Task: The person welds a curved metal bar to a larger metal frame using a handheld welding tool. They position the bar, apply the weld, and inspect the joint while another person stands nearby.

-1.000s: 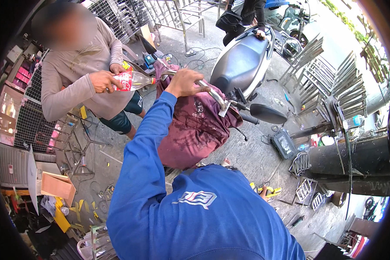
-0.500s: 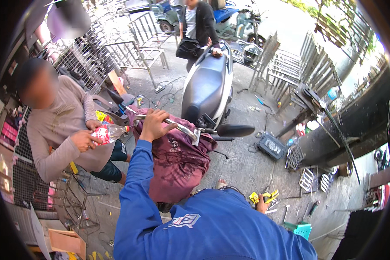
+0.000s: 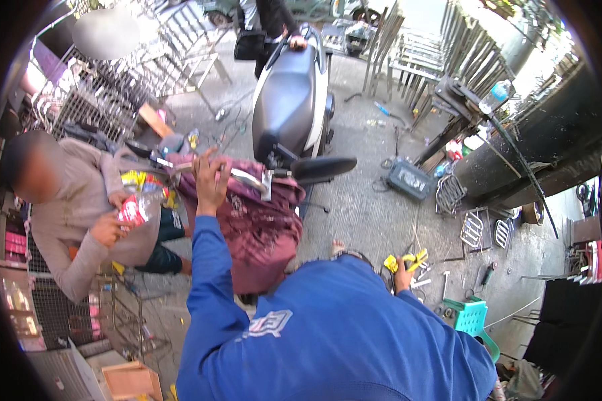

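My left hand [image 3: 211, 182] is stretched over a bent silver metal tube [image 3: 249, 178] on top of a maroon cloth [image 3: 257, 230] draped over a bulky form. Its fingers look curled about the tube, though some appear raised. Low on the right, my right hand [image 3: 403, 275] grips a yellow tool [image 3: 418, 258] whose kind I cannot make out. My blue sleeves and shirt [image 3: 341, 327] fill the lower middle. Just beyond the cloth stands a motorcycle [image 3: 284, 100] with a black seat, and a dark mirror [image 3: 324, 169] sticks out beside it.
At left, a co-worker [image 3: 90, 200] holds a clear bottle [image 3: 137, 208] with a red label. Another person [image 3: 271, 20] rests a hand on the motorcycle. Metal frames [image 3: 425, 50], a dark case [image 3: 408, 179], a black beam [image 3: 515, 160] and a green plastic stool [image 3: 471, 317] stand around.
The view has swung, so the motorcycle and co-worker sit further left. My left hand's fingers look more upright over the tube. My right hand keeps the yellow tool.
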Motion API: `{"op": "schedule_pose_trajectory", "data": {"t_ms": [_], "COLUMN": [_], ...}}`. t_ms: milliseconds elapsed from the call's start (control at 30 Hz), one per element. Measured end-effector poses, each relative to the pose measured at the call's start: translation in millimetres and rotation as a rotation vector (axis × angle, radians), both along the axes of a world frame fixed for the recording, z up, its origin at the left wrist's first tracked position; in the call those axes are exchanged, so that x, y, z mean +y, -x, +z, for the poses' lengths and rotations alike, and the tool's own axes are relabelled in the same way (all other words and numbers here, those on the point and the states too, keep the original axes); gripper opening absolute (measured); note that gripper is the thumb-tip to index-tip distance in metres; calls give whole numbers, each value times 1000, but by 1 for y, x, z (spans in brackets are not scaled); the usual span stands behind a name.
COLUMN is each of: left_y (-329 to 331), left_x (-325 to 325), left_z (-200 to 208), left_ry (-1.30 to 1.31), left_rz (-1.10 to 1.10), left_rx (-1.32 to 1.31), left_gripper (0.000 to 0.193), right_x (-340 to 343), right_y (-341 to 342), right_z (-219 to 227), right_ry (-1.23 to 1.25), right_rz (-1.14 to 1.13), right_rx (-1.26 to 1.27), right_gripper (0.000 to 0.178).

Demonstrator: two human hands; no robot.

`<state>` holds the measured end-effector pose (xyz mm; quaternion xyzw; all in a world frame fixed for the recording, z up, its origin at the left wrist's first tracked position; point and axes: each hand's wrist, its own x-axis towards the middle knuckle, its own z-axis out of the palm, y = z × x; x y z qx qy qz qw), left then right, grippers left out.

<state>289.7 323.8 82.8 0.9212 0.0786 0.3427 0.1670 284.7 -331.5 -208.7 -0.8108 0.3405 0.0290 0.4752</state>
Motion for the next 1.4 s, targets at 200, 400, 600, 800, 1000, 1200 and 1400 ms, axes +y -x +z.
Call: {"op": "schedule_pose_trajectory", "data": {"t_ms": [200, 400, 600, 800, 1000, 1200, 1400], "left_y": [-6, -1, 32, 75, 113, 159, 187], "left_x": [-16, -17, -20, -53, -59, -39, -4], "left_z": [-13, -16, 1, 21, 26, 37, 57], "left_ry": [-167, -140, -182, -128, 249, 363, 853], "left_rz": [128, 90, 86, -75, -190, -341, -466], "left_rx": [-44, -43, -111, -261, -146, 76, 393], "left_gripper": [41, 45, 39, 42, 42, 36, 45], "right_x": [10, 26, 31, 34, 49, 62, 91], "right_y": [-59, -111, -119, -96, -68, -23, 64], "right_z": [15, 42, 48, 52, 72, 110, 217], "right_ry": [-346, -423, -426, -450, -475, -564, -726], "right_rz": [62, 130, 181, 138, 20, -119, -32], "right_rx": [-225, -127, -68, -122, -160, -349, -514], "right_gripper": [34, 33, 37, 36, 34, 32, 55]}}
